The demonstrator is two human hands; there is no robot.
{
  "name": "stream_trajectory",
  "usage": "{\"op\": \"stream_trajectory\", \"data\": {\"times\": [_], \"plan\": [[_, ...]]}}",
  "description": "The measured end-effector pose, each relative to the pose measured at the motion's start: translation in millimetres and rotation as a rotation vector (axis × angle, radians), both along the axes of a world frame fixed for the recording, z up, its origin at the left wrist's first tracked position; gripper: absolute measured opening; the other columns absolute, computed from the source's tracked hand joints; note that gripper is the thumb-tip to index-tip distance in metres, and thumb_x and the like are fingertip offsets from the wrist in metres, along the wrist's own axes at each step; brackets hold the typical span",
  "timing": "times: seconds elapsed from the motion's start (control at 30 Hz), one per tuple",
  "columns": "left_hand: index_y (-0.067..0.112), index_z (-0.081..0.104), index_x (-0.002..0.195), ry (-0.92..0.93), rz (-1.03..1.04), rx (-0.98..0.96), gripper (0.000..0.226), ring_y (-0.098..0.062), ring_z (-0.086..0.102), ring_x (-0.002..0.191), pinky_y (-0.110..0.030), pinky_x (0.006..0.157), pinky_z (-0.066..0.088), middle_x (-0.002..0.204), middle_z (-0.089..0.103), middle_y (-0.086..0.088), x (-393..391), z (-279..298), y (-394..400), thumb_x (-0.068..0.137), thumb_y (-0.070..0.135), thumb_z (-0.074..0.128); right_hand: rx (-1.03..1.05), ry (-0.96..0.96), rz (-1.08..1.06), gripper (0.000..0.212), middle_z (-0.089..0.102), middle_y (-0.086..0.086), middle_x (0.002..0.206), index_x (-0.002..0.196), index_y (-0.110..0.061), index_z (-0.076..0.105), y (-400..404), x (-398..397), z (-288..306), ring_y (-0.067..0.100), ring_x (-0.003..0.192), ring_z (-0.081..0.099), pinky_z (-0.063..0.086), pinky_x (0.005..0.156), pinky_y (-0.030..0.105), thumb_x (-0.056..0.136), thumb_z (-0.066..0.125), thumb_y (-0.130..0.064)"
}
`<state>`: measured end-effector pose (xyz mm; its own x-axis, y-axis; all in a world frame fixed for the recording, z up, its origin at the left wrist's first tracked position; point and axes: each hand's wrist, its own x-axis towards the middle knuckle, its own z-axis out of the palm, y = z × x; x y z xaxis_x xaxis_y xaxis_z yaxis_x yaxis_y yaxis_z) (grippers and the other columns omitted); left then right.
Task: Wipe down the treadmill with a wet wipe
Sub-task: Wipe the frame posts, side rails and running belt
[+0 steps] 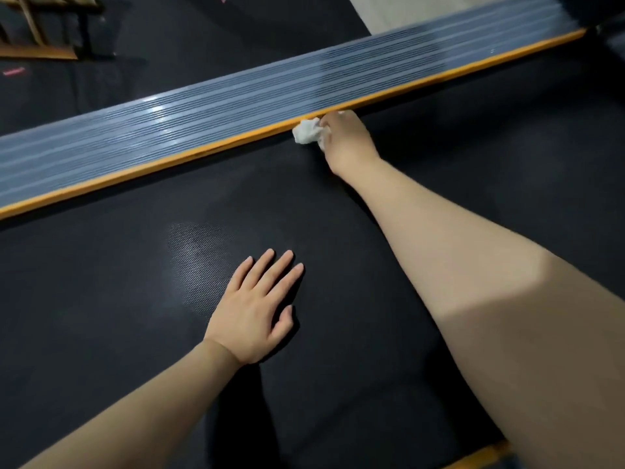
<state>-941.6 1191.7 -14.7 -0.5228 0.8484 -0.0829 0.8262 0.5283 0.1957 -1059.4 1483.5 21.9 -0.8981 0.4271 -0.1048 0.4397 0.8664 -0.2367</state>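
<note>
The treadmill's black running belt [456, 184] fills most of the head view. Along its far side runs a grey ribbed side rail [209, 120] with an orange edge strip [189, 157]. My right hand [348, 140] is stretched out to that strip and is shut on a crumpled white wet wipe [308, 131], which presses against the belt right at the orange edge. My left hand [257, 309] lies flat on the belt, palm down, fingers spread, holding nothing. A lighter, shiny patch [196, 262] shows on the belt just left of it.
Beyond the rail lies a dark floor mat [169, 49] with a small red label [14, 71]. A wooden frame [37, 25] stands at the top left. A pale floor area [399, 11] shows at the top. A second orange strip [480, 455] borders the near side.
</note>
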Motion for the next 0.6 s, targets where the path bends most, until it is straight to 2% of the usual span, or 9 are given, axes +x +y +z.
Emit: {"op": "stream_trajectory", "data": {"times": [0.13, 0.23, 0.33, 0.43, 0.53, 0.6], "plan": [[0.024, 0.038, 0.151, 0.003, -0.004, -0.008, 0.064, -0.026, 0.024, 0.148, -0.048, 0.119, 0.02, 0.16, 0.029, 0.0, 0, 0, 0, 0.088, 0.037, 0.043, 0.157, -0.051, 0.136, 0.033, 0.047, 0.012, 0.133, 0.13, -0.015, 0.052, 8, 16, -15, 0.035, 0.117, 0.047, 0.042, 0.091, 0.042, 0.098, 0.047, -0.021], [0.023, 0.039, 0.15, 0.01, -0.003, -0.006, 0.063, -0.027, 0.026, 0.147, -0.048, 0.119, 0.021, 0.159, 0.031, 0.0, 0, 1, 1, 0.088, 0.035, 0.041, 0.159, 0.059, 0.249, 0.026, 0.055, 0.017, 0.114, 0.116, -0.005, 0.058, 0, 64, -17, 0.037, 0.104, 0.051, 0.04, 0.084, 0.043, 0.092, 0.051, -0.013], [0.024, 0.038, 0.151, 0.022, -0.007, -0.01, 0.063, -0.028, 0.026, 0.147, -0.048, 0.119, 0.02, 0.159, 0.031, -0.001, 2, 2, 0, 0.088, 0.034, 0.039, 0.001, 0.142, 0.4, 0.013, 0.056, 0.017, 0.095, 0.095, -0.007, 0.059, -21, 147, -17, 0.038, 0.089, 0.051, 0.045, 0.08, 0.048, 0.084, 0.052, -0.01], [0.024, 0.037, 0.151, 0.026, -0.003, -0.005, 0.064, -0.028, 0.025, 0.148, -0.048, 0.12, 0.019, 0.159, 0.031, -0.001, 1, 0, 1, 0.089, 0.035, 0.037, -0.241, 0.068, 0.6, 0.014, 0.057, 0.011, 0.092, 0.095, -0.019, 0.053, -47, 268, -10, 0.03, 0.083, 0.05, 0.048, 0.08, 0.045, 0.086, 0.045, -0.013], [0.024, 0.037, 0.151, 0.052, 0.007, -0.007, 0.063, -0.027, 0.026, 0.148, -0.047, 0.12, 0.018, 0.159, 0.031, 0.001, 2, -3, -1, 0.089, 0.036, 0.036, -0.284, -0.015, 0.934, 0.015, 0.057, 0.002, 0.095, 0.092, -0.018, 0.061, -47, 360, 0, 0.021, 0.082, 0.05, 0.049, 0.082, 0.037, 0.094, 0.047, -0.017], [0.024, 0.036, 0.151, 0.062, 0.0, -0.005, 0.063, -0.026, 0.025, 0.148, -0.046, 0.12, 0.018, 0.159, 0.03, 0.001, 2, -3, 0, 0.09, 0.037, 0.036, -0.254, -0.076, 1.145, 0.016, 0.053, -0.002, 0.094, 0.089, -0.02, 0.061, -38, 355, -3, 0.018, 0.081, 0.046, 0.046, 0.079, 0.034, 0.096, 0.047, -0.018]]}}
